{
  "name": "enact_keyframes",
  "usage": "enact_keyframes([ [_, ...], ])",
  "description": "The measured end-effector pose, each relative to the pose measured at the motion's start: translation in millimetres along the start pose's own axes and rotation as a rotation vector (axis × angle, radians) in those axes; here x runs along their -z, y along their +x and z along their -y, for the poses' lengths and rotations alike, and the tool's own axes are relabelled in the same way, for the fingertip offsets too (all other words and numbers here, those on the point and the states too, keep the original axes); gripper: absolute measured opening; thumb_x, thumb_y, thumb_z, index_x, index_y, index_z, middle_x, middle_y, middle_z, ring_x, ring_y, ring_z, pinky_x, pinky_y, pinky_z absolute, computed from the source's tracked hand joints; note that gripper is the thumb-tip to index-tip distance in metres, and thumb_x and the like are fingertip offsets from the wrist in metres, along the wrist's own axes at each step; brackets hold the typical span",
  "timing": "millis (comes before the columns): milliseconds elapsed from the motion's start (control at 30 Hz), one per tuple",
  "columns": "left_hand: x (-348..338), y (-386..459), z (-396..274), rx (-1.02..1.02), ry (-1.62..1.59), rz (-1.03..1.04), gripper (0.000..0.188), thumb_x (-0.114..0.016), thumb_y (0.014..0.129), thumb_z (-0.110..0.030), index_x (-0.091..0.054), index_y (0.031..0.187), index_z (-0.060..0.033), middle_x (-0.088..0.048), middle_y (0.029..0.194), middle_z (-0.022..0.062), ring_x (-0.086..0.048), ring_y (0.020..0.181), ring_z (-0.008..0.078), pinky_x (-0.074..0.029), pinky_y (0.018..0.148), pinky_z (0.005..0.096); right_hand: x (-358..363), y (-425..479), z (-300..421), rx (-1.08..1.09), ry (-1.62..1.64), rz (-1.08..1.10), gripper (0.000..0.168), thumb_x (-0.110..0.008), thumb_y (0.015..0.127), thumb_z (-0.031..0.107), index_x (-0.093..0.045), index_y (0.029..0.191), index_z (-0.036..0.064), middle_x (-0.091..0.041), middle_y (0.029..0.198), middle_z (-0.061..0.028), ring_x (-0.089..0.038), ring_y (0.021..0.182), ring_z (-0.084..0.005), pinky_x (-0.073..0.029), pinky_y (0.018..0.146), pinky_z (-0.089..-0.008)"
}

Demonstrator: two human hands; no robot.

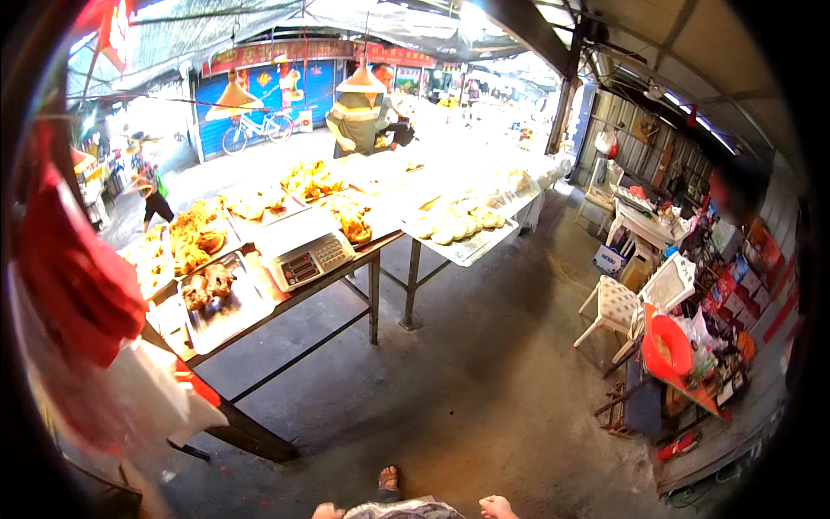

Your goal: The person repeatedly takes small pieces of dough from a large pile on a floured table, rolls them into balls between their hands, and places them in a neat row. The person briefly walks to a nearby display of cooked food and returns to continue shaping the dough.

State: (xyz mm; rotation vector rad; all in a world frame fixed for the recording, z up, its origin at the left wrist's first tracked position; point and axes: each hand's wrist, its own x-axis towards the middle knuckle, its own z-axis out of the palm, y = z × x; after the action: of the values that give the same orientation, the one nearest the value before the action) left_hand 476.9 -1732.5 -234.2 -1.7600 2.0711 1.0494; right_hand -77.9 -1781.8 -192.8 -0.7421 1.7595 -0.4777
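Note:
At the bottom rim, my left hand (329, 511) shows only in part beside my clothing, and its fingers are cut off or unclear. My right hand (498, 506) hangs on the other side with its fingers curled; whether it holds something small cannot be told. Neither hand touches the stall table (311, 280) ahead and to the left. On that table a digital scale (311, 259) stands between metal trays of cooked food. The nearest metal tray (243, 311) bears a few brown pieces of meat. Farther right, a tray (470, 250) of pale pieces juts over the edge.
Red and white plastic bags (78, 272) hang at the left. A white chair (613, 305), an orange-red basin (668, 344) and heaped goods line the right wall. Behind the stall, a person (356, 120) stands near a hanging lamp (361, 81). Metal table legs (374, 298) reach the floor.

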Motion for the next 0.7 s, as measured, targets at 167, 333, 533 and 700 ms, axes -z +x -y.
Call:
enact_keyframes([
  [167, 213, 181, -67, 0.092, -0.396, -0.518, 0.044, -0.056, 0.089, -0.039, -0.066, 0.108, -0.0001, -0.065, 0.111, 0.0239, -0.061, 0.108, 0.0391, -0.048, 0.094, 0.0452, 23, 46, 89, -0.150, 0.123, -0.109, 0.017, -0.069, 0.087, 0.022, -0.067, 0.094, 0.007, -0.064, 0.071, -0.0081, -0.060, 0.053, -0.0209, -0.046, 0.043, -0.0336],
  [333, 400, 312, -159, -0.024, -0.619, -0.675, 0.039, -0.061, 0.089, -0.030, -0.065, 0.112, 0.0016, -0.066, 0.111, 0.0220, -0.062, 0.107, 0.0370, -0.049, 0.093, 0.0419, 59, 180, 133, -0.190, 0.308, -0.096, 0.016, -0.069, 0.087, 0.020, -0.066, 0.089, 0.005, -0.062, 0.068, -0.0067, -0.059, 0.052, -0.0167, -0.045, 0.042, -0.0315],
  [533, 384, 417, -155, 0.043, -0.408, -0.579, 0.040, -0.059, 0.089, -0.035, -0.065, 0.108, 0.0003, -0.066, 0.110, 0.0230, -0.062, 0.104, 0.0389, -0.049, 0.091, 0.0459, 85, 301, 263, -0.204, 0.164, -0.072, 0.013, -0.067, 0.089, 0.016, -0.062, 0.093, 0.005, -0.061, 0.073, -0.0081, -0.062, 0.055, -0.0225, -0.049, 0.042, -0.0311],
  [700, 333, 439, -141, 0.449, -0.225, 0.070, 0.059, -0.060, 0.083, -0.052, -0.067, 0.110, 0.0003, -0.064, 0.115, 0.0235, -0.060, 0.111, 0.0377, -0.048, 0.095, 0.0443, 146, 414, 384, -0.255, 0.040, -0.066, 0.016, -0.068, 0.088, 0.017, -0.066, 0.096, 0.003, -0.065, 0.074, -0.0078, -0.064, 0.056, -0.0185, -0.051, 0.045, -0.0307],
])
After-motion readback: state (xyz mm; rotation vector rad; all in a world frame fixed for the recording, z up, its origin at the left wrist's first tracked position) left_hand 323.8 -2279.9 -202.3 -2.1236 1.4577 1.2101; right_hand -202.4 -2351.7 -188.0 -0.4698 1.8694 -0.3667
